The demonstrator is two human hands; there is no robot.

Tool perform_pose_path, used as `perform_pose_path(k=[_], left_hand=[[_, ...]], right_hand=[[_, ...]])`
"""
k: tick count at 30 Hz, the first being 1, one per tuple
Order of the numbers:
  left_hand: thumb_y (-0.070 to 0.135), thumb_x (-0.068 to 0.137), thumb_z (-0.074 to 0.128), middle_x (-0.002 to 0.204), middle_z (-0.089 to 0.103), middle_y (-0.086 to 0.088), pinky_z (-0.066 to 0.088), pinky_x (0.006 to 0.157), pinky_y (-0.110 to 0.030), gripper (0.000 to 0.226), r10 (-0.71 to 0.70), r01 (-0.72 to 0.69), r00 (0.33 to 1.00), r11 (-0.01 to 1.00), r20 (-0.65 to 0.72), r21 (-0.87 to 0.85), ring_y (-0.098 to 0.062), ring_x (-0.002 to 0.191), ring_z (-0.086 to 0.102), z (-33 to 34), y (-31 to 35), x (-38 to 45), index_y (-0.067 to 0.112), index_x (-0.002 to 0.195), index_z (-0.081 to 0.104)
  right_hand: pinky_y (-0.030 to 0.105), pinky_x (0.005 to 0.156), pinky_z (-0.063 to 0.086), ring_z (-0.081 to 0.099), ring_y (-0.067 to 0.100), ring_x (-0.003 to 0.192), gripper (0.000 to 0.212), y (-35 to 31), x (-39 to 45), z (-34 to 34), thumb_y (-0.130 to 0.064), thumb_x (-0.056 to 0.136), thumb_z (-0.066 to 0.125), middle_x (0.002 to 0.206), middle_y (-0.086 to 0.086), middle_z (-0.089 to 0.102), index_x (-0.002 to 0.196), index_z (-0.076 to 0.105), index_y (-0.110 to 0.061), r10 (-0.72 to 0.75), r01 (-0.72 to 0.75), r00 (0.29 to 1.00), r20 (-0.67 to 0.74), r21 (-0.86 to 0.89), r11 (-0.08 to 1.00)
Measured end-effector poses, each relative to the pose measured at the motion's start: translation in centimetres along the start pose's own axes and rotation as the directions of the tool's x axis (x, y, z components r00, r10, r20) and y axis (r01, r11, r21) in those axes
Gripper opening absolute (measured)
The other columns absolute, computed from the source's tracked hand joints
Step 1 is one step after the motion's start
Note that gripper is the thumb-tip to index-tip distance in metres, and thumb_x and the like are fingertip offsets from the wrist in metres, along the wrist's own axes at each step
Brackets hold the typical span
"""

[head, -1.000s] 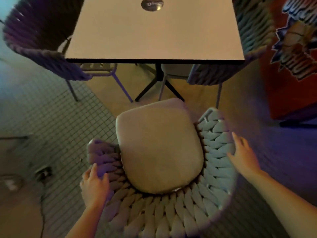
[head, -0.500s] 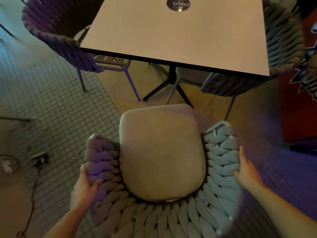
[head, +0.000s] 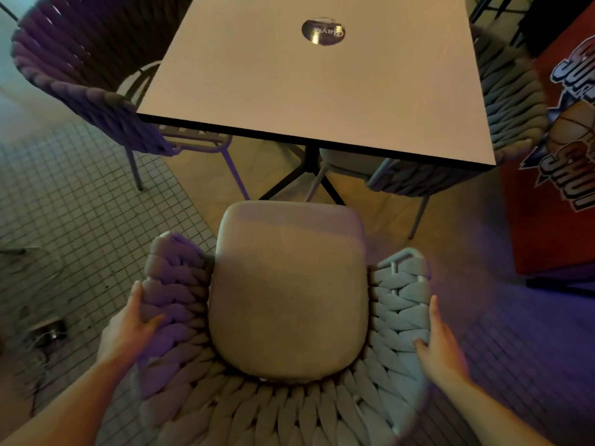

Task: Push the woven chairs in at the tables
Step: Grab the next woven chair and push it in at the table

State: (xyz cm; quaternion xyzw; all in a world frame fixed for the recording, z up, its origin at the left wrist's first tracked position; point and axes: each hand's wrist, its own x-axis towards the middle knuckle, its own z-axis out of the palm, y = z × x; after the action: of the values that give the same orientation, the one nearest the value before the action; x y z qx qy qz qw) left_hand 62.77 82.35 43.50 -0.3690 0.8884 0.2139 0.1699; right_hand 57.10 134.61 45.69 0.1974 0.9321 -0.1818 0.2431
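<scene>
A grey woven chair [head: 244, 410] with a beige seat cushion [head: 286, 294] stands right below me, facing a square pale table [head: 322, 91]. The cushion's front edge lies a little short of the table's near edge. My left hand [head: 128, 329] grips the chair's left arm, thumb on the inner weave. My right hand [head: 441, 346] grips the right arm the same way.
A dark woven chair [head: 80, 69] sits at the table's left side and a grey woven chair [head: 512, 101] at its right, both tucked partly under. The black table base [head: 306, 175] stands ahead of the cushion. A red printed panel [head: 560, 156] stands at right. Cables [head: 45, 333] lie on the tiled floor at left.
Both hands have slid forward along the chair's arms and closed on them. The chair has turned to face the table squarely, and the table now appears closer.
</scene>
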Motion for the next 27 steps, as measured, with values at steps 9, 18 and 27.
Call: perform_pose_path(k=[9,18,27], left_hand=[[0.04,0.077,0.07,0.124,0.065,-0.015,0.05,0.082,-0.044,0.09,0.133,-0.133,0.991,0.99,0.018,0.035,-0.039,0.106,0.063,-3.5,4.1,7.2,0.035,0.149,0.017],[0.038,0.077,0.07,0.124,0.064,-0.017,0.048,0.086,-0.045,0.091,0.15,-0.152,0.987,0.988,0.051,0.041,-0.042,0.108,0.061,-4.0,6.7,9.6,0.036,0.149,0.014],[0.037,0.077,0.07,0.117,0.067,-0.018,0.051,0.082,-0.048,0.09,0.142,-0.143,0.988,0.99,0.059,0.017,-0.042,0.101,0.063,-2.7,7.8,7.4,0.037,0.148,0.015]], right_hand=[[0.041,0.085,0.046,0.055,0.038,0.115,0.088,-3.8,0.4,1.2,-0.015,0.086,0.062,0.138,0.021,0.05,0.15,0.005,-0.036,0.108,-0.099,0.99,-0.089,0.106,0.989],[0.039,0.078,0.045,0.059,0.04,0.107,0.089,-4.7,2.0,0.3,-0.007,0.084,0.064,0.128,0.025,0.056,0.15,0.011,-0.034,0.128,-0.104,0.986,-0.103,0.213,0.971],[0.044,0.086,0.048,0.059,0.038,0.108,0.094,-3.1,3.4,-1.4,-0.017,0.086,0.065,0.128,0.022,0.057,0.146,-0.002,-0.045,0.134,-0.125,0.989,-0.065,0.134,0.983]])
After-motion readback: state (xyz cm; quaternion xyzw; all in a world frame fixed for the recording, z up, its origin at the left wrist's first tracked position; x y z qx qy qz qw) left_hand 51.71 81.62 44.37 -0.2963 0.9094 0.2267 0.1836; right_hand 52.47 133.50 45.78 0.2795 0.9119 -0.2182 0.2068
